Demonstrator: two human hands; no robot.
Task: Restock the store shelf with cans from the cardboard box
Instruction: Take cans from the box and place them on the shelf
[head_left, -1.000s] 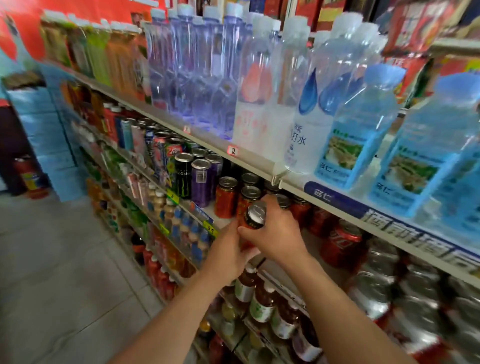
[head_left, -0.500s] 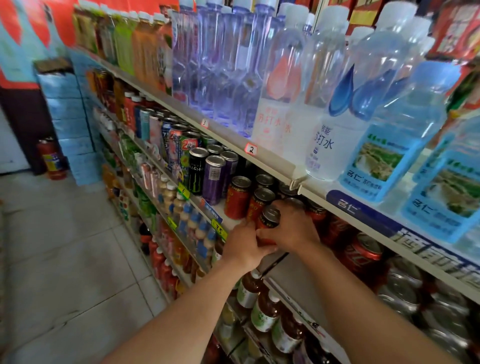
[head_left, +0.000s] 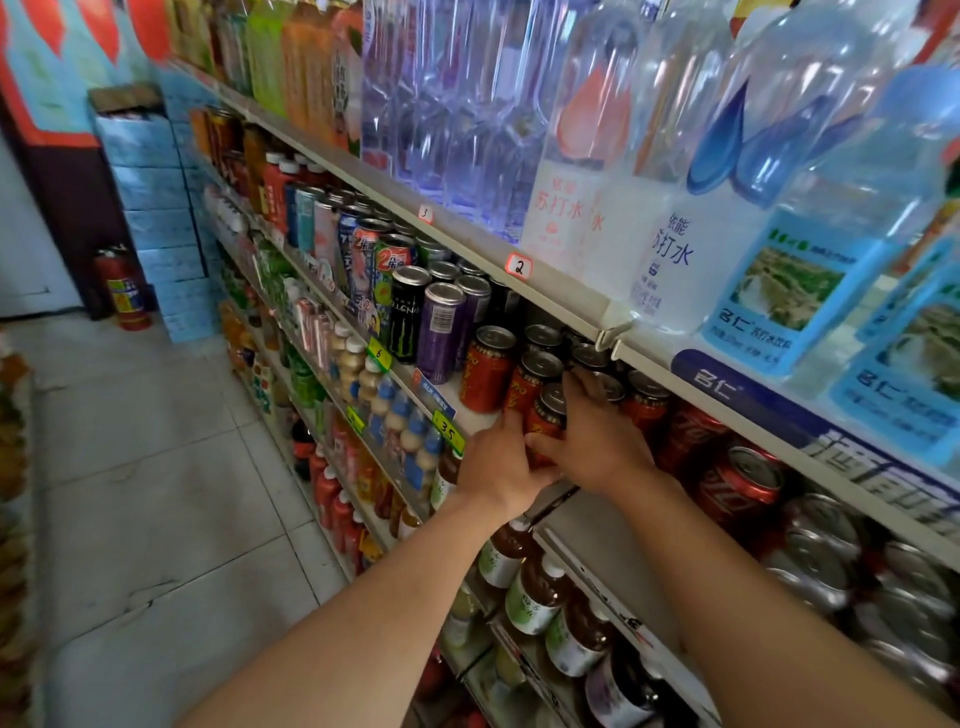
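Both the left hand (head_left: 498, 470) and right hand (head_left: 597, 441) grasped a red can (head_left: 545, 421) at the shelf (head_left: 571, 306) front, at 4 o'clock from shelved red cans (head_left: 485, 369); placement unfinished, box unseen.

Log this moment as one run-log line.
step: placing red can on shelf | left hand: grips can | right hand: grips can | neighbours: red cans behind

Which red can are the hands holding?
The front red can at the shelf edge. The left hand and right hand wrap round it; the other red cans behind stand untouched.
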